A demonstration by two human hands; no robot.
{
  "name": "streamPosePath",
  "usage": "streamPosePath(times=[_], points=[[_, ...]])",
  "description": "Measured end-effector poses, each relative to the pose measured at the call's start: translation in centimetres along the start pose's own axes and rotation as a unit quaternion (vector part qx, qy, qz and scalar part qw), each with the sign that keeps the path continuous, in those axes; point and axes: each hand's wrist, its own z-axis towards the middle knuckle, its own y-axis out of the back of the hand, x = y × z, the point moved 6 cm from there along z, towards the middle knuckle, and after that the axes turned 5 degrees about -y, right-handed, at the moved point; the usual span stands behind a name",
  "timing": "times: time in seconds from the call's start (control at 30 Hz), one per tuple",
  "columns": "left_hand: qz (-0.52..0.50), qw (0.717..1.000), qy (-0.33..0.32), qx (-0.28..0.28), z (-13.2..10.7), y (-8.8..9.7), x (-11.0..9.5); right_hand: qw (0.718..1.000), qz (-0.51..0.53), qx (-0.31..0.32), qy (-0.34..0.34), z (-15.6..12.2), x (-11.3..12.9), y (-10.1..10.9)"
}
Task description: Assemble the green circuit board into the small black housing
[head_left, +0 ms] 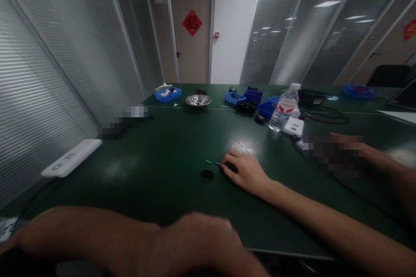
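Though half covered by the right hand (250, 175), readable as a slim tool (231, 167), black at the handle, pale and metallic along the thin shaft. Lies low over the counter (169, 138), near the middle, pointing left and looking roughly level with the surface. Catches light along the shaft, brighter than the dark green beneath. Held with the right hand closed around the handle, thumb on the near side. Reaches at the tip to a green piece (208, 162), tiny and speckled with paler spots; too small to tell whether touching or just beside. Has for a neighbour, nearer the camera, a black part (207, 174), small, oblong and a little glossy, set apart from the tip.

Cannot tell the state of the left hand (201, 240): blurred, close to the camera, cut off at the bottom edge, apart from the right one.

Shows farther back a clear bottle (285, 110) with red on the label, standing beside a white box (294, 127); also a metal bowl (195, 106) and a blue tray (167, 98). Includes, on the right, another person's arm (386, 160), pixelated toward the hand.
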Motion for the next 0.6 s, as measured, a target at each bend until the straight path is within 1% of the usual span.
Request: streamPosePath(times=[0.03, 0.1, 0.17, 0.2, 0.27, 0.3, 0.37, 0.5, 0.6], points=[[0.011, 0.999, 0.016, -0.045, 0.9, 0.6, 1.8, 1.000, -0.002, -0.003, -0.001, 0.0, -0.1, -0.1], [0.067, 0.990, 0.045, -0.112, 2.1, 1.6, 5.6, 1.000, -0.004, -0.006, -0.001, 0.0, -0.1, -0.1], [0.122, 0.982, 0.092, -0.111, 2.5, 2.1, 9.7, 1.000, -0.004, -0.004, 0.001, 0.0, -0.1, -0.1], [0.140, 0.979, 0.108, -0.102, 2.4, 2.2, 11.4, 1.000, -0.003, -0.003, 0.002, 0.0, 0.0, 0.0], [0.152, 0.978, 0.119, -0.084, 2.1, 2.2, 13.7, 1.000, 0.000, -0.001, 0.001, 0.0, 0.0, 0.1], [0.153, 0.977, 0.119, -0.083, 1.9, 2.3, 14.4, 1.000, 0.000, 0.000, 0.000, 0.0, 0.0, 0.1], [0.154, 0.977, 0.116, -0.091, 1.6, 2.4, 14.9, 1.000, 0.001, 0.002, -0.002, 0.0, 0.0, 0.1], [0.153, 0.975, 0.128, -0.102, 1.6, 2.5, 14.6, 1.000, -0.002, 0.002, -0.002, 0.0, -0.2, -0.1], [0.153, 0.976, 0.119, -0.101, 1.8, 2.4, 14.3, 1.000, -0.003, 0.003, -0.002, 0.0, -0.3, -0.2]])
